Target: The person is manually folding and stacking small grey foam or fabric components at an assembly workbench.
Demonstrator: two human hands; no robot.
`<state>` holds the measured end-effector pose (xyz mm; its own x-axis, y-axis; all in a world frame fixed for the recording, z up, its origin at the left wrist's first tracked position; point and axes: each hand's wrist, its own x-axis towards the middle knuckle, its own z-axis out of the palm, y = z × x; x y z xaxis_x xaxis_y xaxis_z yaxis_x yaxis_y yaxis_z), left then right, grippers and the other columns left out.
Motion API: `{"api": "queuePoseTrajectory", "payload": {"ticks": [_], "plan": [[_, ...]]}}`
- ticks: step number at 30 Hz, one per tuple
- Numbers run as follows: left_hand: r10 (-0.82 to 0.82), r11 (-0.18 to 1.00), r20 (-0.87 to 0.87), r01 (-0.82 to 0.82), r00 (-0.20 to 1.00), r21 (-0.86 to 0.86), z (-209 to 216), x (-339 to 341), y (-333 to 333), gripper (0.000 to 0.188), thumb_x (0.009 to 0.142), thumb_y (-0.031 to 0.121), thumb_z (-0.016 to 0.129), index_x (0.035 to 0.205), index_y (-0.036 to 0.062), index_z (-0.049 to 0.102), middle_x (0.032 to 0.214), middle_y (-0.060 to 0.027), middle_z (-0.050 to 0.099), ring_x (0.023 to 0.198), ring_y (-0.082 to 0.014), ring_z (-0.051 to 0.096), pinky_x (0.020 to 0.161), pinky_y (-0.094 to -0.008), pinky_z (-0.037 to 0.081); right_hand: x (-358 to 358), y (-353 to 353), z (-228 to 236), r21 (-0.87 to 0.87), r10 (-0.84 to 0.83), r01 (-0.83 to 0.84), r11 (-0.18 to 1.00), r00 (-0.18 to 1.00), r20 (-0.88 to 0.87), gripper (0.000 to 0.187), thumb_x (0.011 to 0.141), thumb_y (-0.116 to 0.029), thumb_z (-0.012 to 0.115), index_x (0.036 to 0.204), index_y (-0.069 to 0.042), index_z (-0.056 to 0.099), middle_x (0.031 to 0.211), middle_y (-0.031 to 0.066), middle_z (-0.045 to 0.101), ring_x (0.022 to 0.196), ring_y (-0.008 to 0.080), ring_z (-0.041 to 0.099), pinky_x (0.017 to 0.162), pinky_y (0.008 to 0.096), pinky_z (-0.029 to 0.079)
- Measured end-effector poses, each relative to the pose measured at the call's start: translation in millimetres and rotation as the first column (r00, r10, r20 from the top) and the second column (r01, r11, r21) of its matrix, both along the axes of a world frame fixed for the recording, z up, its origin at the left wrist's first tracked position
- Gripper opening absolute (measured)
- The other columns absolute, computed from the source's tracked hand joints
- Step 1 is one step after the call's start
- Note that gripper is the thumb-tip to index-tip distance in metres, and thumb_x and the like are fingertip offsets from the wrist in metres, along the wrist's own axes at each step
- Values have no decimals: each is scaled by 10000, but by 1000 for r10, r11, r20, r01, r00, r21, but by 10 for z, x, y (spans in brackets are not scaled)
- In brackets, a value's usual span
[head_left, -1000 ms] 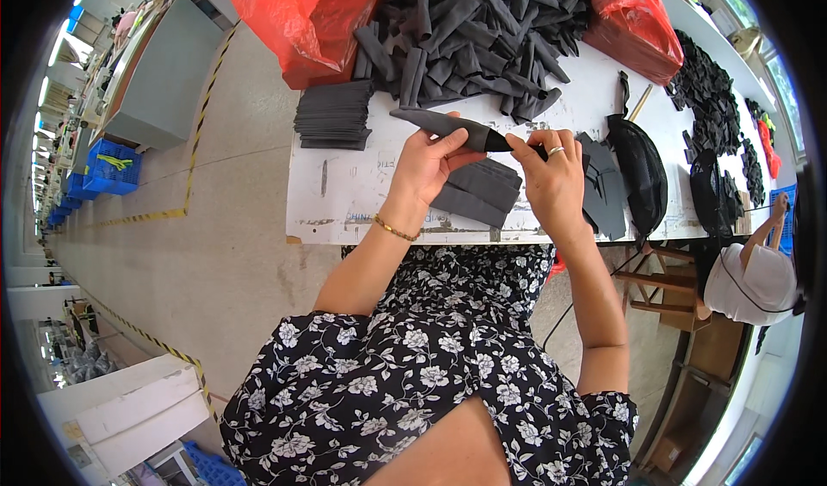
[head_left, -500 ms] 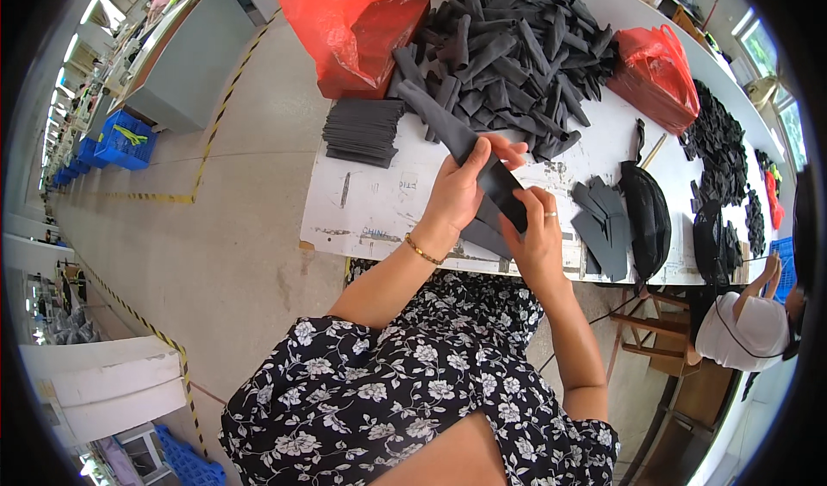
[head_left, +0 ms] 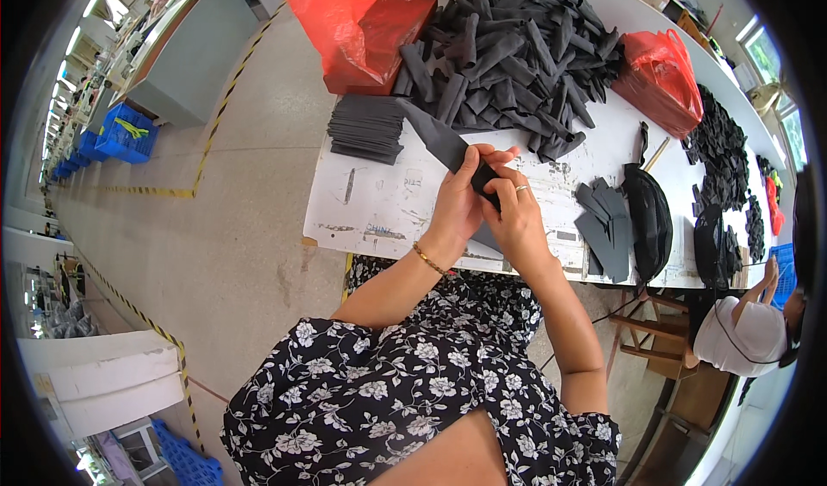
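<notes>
A dark grey fabric strip (head_left: 438, 140) slants up and to the left from between my hands, its far end by the neat stack. My left hand (head_left: 457, 203) is closed on its middle, thumb on top. Close beside it, my right hand (head_left: 515, 219) pinches the near end with thumb and fingers. Part of that end is hidden by the fingers. The neat stack of flat grey fabric pieces (head_left: 366, 130) lies left of the strip. Beyond my hands is a big heap of loose grey fabric tubes (head_left: 508, 59). Another flat grey piece (head_left: 484, 235) lies partly hidden under my hands.
On the white table (head_left: 345, 219), a red plastic bag (head_left: 357, 25) stands far left and another red bag (head_left: 662, 85) far right. Flat grey pieces (head_left: 606, 232) and a black pouch-like item (head_left: 648, 223) lie at the right. A co-worker in white (head_left: 741, 335) sits further right.
My right hand has moved up and left, closer to my left hand, and the strip's near end is now more covered by the fingers. The strip's far end has dropped slightly.
</notes>
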<state>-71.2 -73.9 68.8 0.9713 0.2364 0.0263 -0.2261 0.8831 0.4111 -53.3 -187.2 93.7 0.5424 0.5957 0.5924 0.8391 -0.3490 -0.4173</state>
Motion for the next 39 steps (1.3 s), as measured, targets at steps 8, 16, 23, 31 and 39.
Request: {"api": "queuePoseTrajectory", "payload": {"ticks": [8,16,23,31,39], "plan": [[94,988,-48,-87,994,124,89,157,236,330,976,338,539,1046,17,578,785,-91,651,956,-253,647,849,-357,494,-119,-232,-4,-12,-90,90,996,996,-10,304,747,-13,730,996,-29,557,1070,170,554,873,365,589,694,430,518],[33,995,-75,-39,997,-87,-4,15,-69,294,989,342,504,992,52,548,841,-90,676,1082,-282,610,910,-362,461,-3,-92,-89,36,18,-19,999,999,43,232,780,14,693,978,-15,577,1040,175,577,868,344,614,713,419,527],[49,999,-75,-49,996,11,-1,33,135,277,978,350,516,957,75,552,888,-89,676,1135,-287,581,950,-416,464,-78,-179,-22,5,-4,5,1000,992,-125,199,785,17,688,955,-13,590,977,145,589,827,329,619,685,405,522],[8,999,-63,-12,998,-50,22,-37,-118,299,985,367,502,935,76,547,871,-63,641,1157,-267,566,970,-407,442,21,-137,-101,97,64,-65,993,998,11,173,774,63,668,915,-6,595,950,132,588,807,325,619,666,397,514],[-22,994,-54,16,998,-104,0,-45,-160,294,995,347,493,928,67,553,870,-72,630,1156,-262,564,1004,-361,415,55,-121,-126,116,55,-47,992,996,-70,136,782,66,659,890,6,602,972,147,601,814,330,626,678,384,518]]}}
